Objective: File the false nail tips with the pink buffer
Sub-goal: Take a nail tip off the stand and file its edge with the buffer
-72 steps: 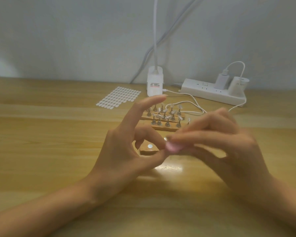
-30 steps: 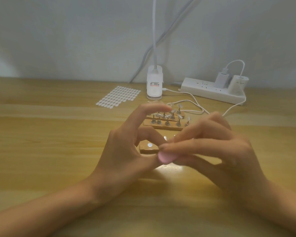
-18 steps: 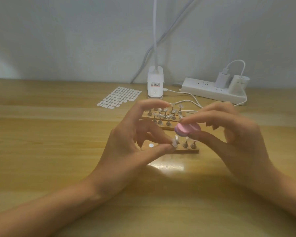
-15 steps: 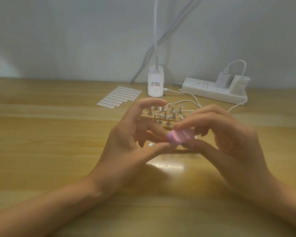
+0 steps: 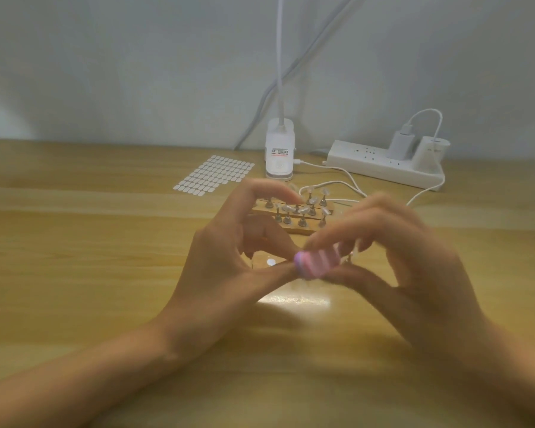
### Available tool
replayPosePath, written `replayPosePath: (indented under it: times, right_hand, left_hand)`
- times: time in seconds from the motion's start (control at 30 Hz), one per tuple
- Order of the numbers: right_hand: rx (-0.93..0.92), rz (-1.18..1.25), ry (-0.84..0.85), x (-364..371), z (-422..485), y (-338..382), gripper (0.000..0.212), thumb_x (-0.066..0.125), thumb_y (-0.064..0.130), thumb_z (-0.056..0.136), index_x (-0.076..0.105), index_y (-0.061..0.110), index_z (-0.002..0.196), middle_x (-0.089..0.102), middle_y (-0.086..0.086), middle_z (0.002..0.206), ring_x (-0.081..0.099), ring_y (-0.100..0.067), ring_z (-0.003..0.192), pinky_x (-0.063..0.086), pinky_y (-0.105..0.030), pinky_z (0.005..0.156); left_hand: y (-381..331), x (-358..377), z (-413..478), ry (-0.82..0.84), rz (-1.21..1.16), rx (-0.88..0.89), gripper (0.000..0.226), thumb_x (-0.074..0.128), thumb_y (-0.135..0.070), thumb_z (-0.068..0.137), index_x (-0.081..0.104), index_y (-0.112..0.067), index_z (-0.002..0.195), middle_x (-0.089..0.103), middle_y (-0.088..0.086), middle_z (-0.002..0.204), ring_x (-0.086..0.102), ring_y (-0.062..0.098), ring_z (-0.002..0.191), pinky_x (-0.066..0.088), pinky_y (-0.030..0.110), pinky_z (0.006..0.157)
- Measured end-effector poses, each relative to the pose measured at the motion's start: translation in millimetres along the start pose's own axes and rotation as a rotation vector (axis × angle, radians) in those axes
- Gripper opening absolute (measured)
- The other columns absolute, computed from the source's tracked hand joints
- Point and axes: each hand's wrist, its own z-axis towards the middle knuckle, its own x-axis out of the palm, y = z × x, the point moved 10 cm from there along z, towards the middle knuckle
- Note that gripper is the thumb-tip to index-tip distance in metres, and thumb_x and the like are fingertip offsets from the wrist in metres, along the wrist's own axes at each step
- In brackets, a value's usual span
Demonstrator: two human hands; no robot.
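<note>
In the head view, the right hand was above the middle of the light wooden table. Its fingers and thumb were curled around the small pink oval buffer and held it. The buffer was blurred and touched the tip of the left thumb. The left hand was just beside it, with the index finger raised in a curve and the thumb and a middle finger brought together towards the buffer. What they pinched I could not tell, because the blur hid it.

Behind both hands, wooden holder strips lay on the table and carried the clear false nail tips upright on small metal stands. Nearer the far edge lay a sheet of small white oval stickers, left of the white lamp base. A white power strip with two plugs in it lay along the far edge on the right, and a thin white cable ran from it towards the strips.
</note>
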Motion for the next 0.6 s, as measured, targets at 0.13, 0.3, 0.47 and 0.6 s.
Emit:
replayPosePath:
  times: [0.13, 0.3, 0.47, 0.6]
  right_hand:
    - [0.054, -0.066, -0.026, -8.1, 0.3, -10.2, 0.019, 0.074, 0.016, 0.088, 0.065, 0.024, 0.103, 0.062, 0.005, 0.094, 0.055, -0.005, 0.085, 0.039, -0.015, 0.076]
    - [-0.028, -0.068, 0.039, 2.4, -3.1, -1.0, 0.019, 0.072, 0.014, 0.09, 0.064, 0.024, 0.104, 0.059, 0.002, 0.093, 0.054, -0.005, 0.087, 0.039, -0.011, 0.081]
    - [-0.048, -0.049, 0.008, -2.1, -2.3, 1.0, 0.017, 0.068, 0.016, 0.092, 0.063, 0.023, 0.106, 0.059, 0.003, 0.094, 0.054, -0.005, 0.089, 0.039, -0.011, 0.081]
    - [0.032, -0.088, -0.011, -7.8, -2.0, -11.8, 0.018, 0.07, 0.015, 0.092, 0.062, 0.025, 0.104, 0.062, 0.003, 0.095, 0.056, -0.006, 0.086, 0.039, -0.014, 0.078]
  left_hand:
    - [-2.7, 1.4, -1.1, 0.007, 0.044, 0.021, 0.053, 0.087, -0.024, 0.073, 0.054, -0.032, 0.114, 0.074, -0.013, 0.072, 0.072, 0.007, 0.073, 0.041, 0.004, 0.069]
    - [-3.5, 0.0, -0.1, 0.012, 0.023, 0.033, 0.052, 0.086, -0.03, 0.073, 0.053, -0.033, 0.114, 0.073, -0.014, 0.071, 0.072, 0.006, 0.073, 0.04, 0.005, 0.069]
    - [-6.5, -1.8, 1.0, -0.002, 0.031, 0.043, 0.05, 0.083, -0.034, 0.074, 0.052, -0.036, 0.112, 0.072, -0.016, 0.071, 0.072, 0.007, 0.073, 0.04, 0.005, 0.07]
    - [-5.9, -2.0, -0.3, 0.003, 0.053, 0.04, 0.052, 0.085, -0.028, 0.074, 0.051, -0.034, 0.113, 0.074, -0.016, 0.073, 0.073, 0.006, 0.076, 0.04, 0.005, 0.072]
